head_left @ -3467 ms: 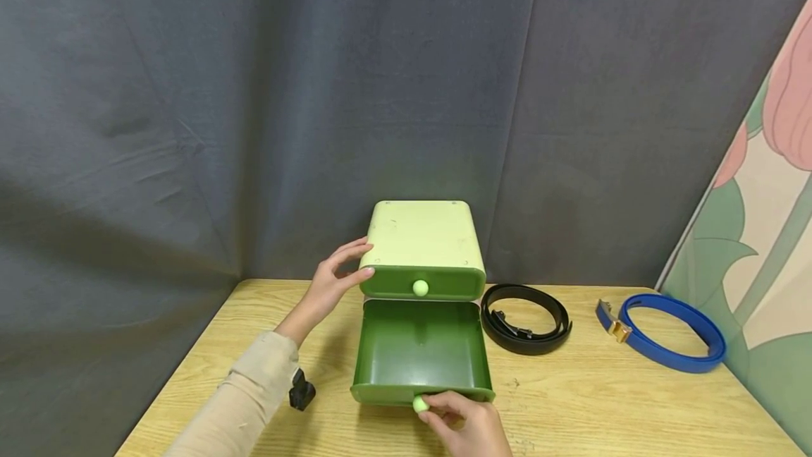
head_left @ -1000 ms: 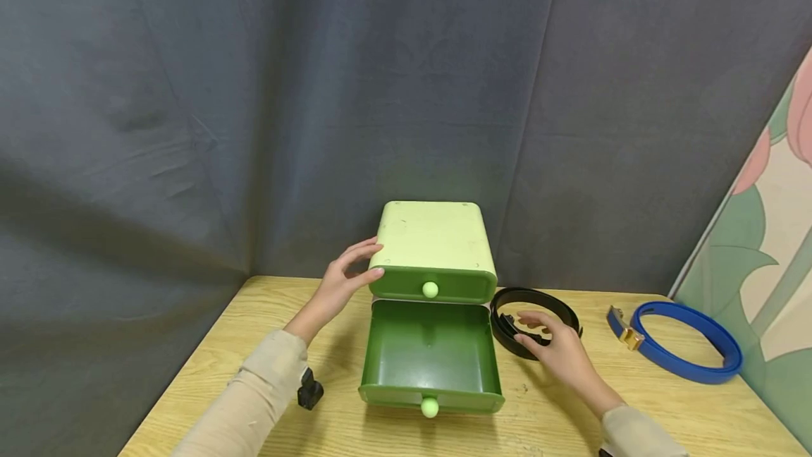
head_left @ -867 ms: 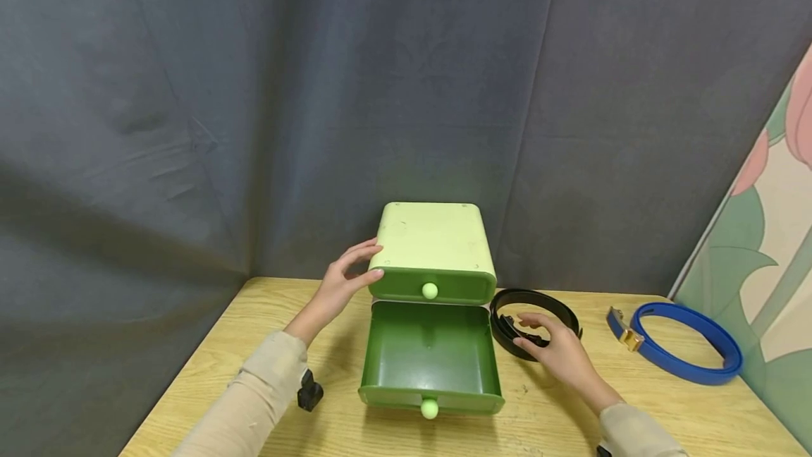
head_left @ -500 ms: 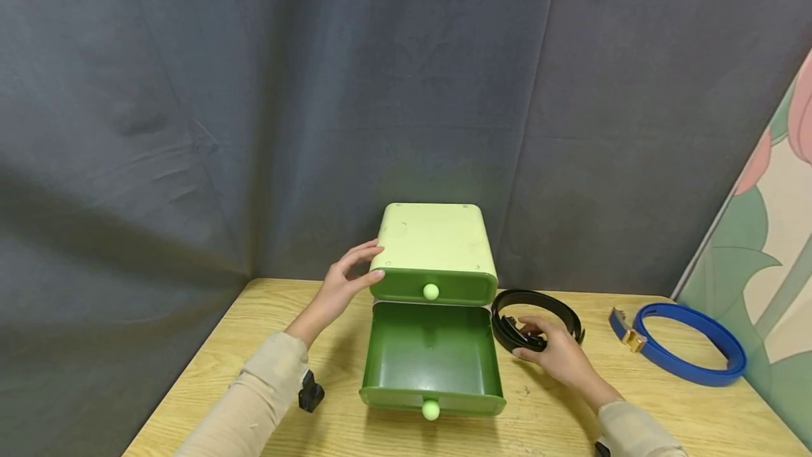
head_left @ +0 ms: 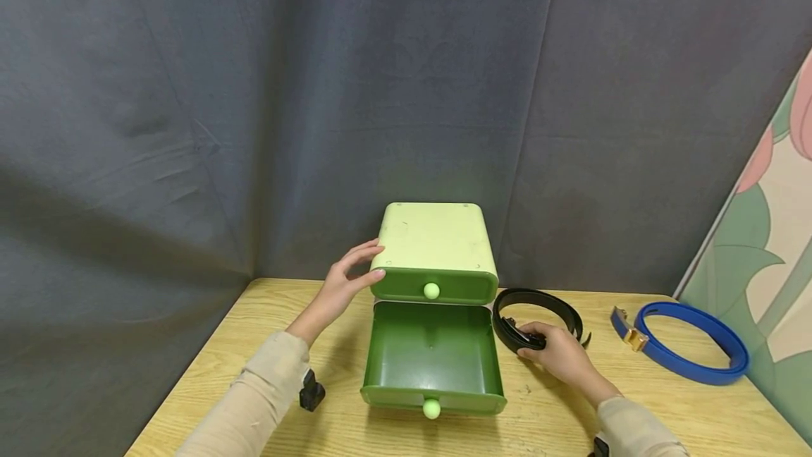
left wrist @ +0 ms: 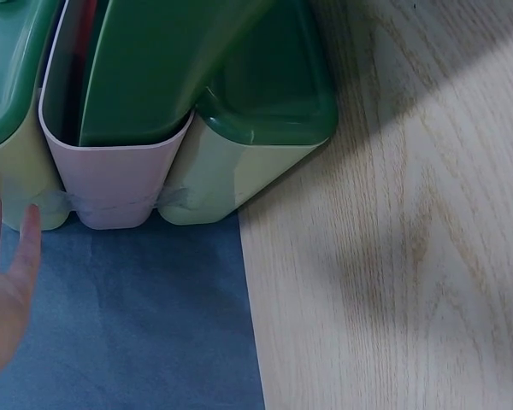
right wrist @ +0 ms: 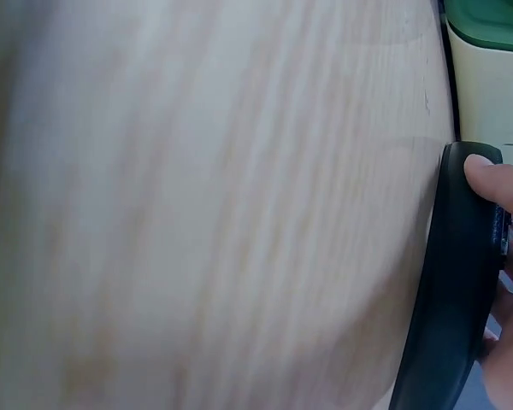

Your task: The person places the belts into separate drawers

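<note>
In the head view, a small drawer unit [head_left: 438, 238] with a pale yellow-green top stands at the back of the table. Its lower green drawer [head_left: 431, 362] is pulled out and its upper drawer [head_left: 406, 285] is closed. My left hand [head_left: 336, 288] rests against the unit's left side, and the left wrist view shows straight fingers [left wrist: 26, 248] touching the case. Right of the unit lies a coiled black belt [head_left: 506, 336]. My right hand [head_left: 561, 355] pinches its near side, the thumb on the outside of the strap [right wrist: 453, 282] in the right wrist view; the other fingers are partly hidden.
A coiled blue belt [head_left: 691, 369] with a gold buckle [head_left: 636, 339] lies farther right on the wooden table [head_left: 254, 323]. A grey curtain [head_left: 393, 90] hangs behind, and a flower-patterned panel [head_left: 748, 231] borders the right side.
My right hand let go of the lower drawer's knob, went to the black belt, and has closed its fingers on the strap. The belt's tail end has shifted slightly right. My left hand stays.
</note>
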### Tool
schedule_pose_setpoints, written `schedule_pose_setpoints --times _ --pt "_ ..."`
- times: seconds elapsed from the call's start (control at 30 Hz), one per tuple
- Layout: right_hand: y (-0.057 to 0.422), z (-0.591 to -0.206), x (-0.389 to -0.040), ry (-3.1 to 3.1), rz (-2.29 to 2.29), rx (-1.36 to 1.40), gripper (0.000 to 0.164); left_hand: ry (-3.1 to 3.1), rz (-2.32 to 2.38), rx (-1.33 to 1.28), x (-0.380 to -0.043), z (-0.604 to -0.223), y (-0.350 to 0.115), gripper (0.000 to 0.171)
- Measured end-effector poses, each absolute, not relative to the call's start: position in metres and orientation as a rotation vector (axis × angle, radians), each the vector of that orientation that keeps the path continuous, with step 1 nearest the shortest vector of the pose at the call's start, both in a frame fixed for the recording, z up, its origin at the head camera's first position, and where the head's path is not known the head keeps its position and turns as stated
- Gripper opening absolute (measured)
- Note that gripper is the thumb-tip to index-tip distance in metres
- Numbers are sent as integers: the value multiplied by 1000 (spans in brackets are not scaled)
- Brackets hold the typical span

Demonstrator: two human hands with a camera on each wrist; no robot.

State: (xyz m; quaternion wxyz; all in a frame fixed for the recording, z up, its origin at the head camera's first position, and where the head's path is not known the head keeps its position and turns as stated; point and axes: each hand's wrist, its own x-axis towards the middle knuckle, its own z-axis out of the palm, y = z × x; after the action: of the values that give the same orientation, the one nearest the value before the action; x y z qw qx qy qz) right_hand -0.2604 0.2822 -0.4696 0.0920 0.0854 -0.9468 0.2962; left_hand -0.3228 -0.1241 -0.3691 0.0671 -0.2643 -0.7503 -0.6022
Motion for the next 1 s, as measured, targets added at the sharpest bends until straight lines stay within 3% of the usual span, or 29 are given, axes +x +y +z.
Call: schedule_pose_setpoints --times 1.0 --pt "286 -444 -236 -2785 784 305 31 -2297 -1809 -778 -321 -367 -124 47"
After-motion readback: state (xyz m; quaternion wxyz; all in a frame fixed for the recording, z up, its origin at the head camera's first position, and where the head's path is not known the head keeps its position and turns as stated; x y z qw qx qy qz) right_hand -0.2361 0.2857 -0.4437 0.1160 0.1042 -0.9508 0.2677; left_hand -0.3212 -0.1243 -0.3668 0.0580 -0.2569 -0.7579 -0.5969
